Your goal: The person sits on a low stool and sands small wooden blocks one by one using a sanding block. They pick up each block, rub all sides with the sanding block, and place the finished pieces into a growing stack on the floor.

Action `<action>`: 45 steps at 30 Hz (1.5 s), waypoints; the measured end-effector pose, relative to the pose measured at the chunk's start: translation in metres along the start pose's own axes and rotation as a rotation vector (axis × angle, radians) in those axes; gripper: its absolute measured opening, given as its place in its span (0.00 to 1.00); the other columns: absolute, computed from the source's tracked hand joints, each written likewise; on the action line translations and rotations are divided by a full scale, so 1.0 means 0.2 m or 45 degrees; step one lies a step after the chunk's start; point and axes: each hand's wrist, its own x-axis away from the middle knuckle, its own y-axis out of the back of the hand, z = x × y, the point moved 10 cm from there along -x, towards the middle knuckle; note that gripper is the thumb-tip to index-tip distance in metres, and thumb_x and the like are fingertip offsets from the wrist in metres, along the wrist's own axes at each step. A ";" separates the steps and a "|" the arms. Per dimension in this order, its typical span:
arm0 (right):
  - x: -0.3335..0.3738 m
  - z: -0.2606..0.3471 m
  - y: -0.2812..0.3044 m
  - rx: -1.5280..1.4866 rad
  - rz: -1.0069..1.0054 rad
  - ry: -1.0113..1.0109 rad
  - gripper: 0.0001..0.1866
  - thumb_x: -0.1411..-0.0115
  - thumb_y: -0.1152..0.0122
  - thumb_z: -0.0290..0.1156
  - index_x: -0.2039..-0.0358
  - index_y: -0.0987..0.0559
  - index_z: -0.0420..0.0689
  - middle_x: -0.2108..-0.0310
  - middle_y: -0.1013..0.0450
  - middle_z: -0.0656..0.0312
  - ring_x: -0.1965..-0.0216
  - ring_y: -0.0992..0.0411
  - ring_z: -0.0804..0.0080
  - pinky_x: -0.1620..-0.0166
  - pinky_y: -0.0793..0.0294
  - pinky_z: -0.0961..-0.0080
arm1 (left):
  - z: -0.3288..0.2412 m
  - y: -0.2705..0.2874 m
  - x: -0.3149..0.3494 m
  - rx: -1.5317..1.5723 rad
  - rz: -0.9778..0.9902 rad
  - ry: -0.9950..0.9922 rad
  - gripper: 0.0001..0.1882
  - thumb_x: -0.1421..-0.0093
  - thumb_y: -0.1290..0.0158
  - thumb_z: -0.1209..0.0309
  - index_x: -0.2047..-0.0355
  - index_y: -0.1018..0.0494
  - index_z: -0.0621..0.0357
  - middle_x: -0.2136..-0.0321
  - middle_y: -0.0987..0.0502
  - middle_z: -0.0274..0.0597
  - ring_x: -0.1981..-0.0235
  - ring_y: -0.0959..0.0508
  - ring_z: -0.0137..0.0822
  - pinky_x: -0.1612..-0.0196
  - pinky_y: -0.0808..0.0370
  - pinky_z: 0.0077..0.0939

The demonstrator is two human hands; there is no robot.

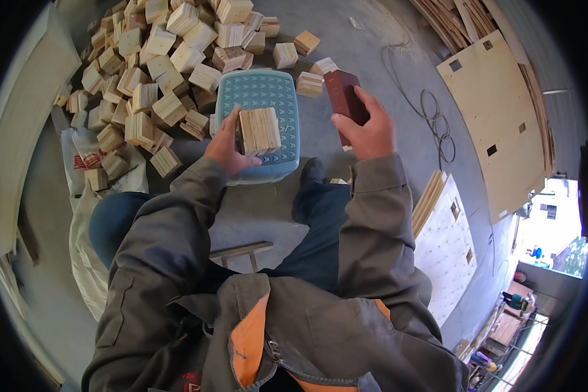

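Wooden block [260, 130] partly hides the blue stool [255, 88].

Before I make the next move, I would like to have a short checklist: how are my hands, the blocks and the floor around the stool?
1. Left hand at the wooden block: ok, along its left side.
2. Right hand holding the dark red block: ok, between thumb and fingers.
3. Dark red block apart from that wooden block: ok, a gap shows.
4. Wooden block resting flat on the blue stool: cannot tell from above.
5. Floor left of the stool free of loose blocks: not ok, a pile lies there.
6. Cable away from the right shoe: ok, off to the right.
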 end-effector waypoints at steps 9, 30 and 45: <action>-0.01 0.04 0.02 -0.035 0.043 0.094 0.41 0.48 0.22 0.40 0.35 0.23 0.36 0.38 0.25 0.42 0.37 0.25 0.48 0.34 0.25 0.58 | -0.18 0.19 -0.16 -0.047 -0.070 -0.017 0.36 0.41 0.27 0.61 0.35 0.26 0.58 0.37 0.27 0.54 0.34 0.27 0.50 0.34 0.27 0.40; 0.01 0.04 -0.02 0.140 0.177 0.162 0.40 0.47 0.21 0.39 0.35 0.23 0.36 0.40 0.24 0.42 0.42 0.22 0.49 0.38 0.23 0.59 | -0.09 0.07 -0.31 -0.084 0.045 0.123 0.15 0.45 0.28 0.75 0.61 0.21 0.61 0.63 0.19 0.40 0.59 0.19 0.35 0.51 0.21 0.31; 0.02 0.05 -0.03 0.110 0.239 0.116 0.40 0.47 0.22 0.38 0.35 0.23 0.36 0.41 0.23 0.41 0.42 0.22 0.49 0.38 0.22 0.60 | -0.05 0.07 -0.30 0.085 0.026 0.143 0.18 0.45 0.27 0.73 0.56 0.20 0.62 0.59 0.17 0.43 0.54 0.18 0.38 0.47 0.22 0.32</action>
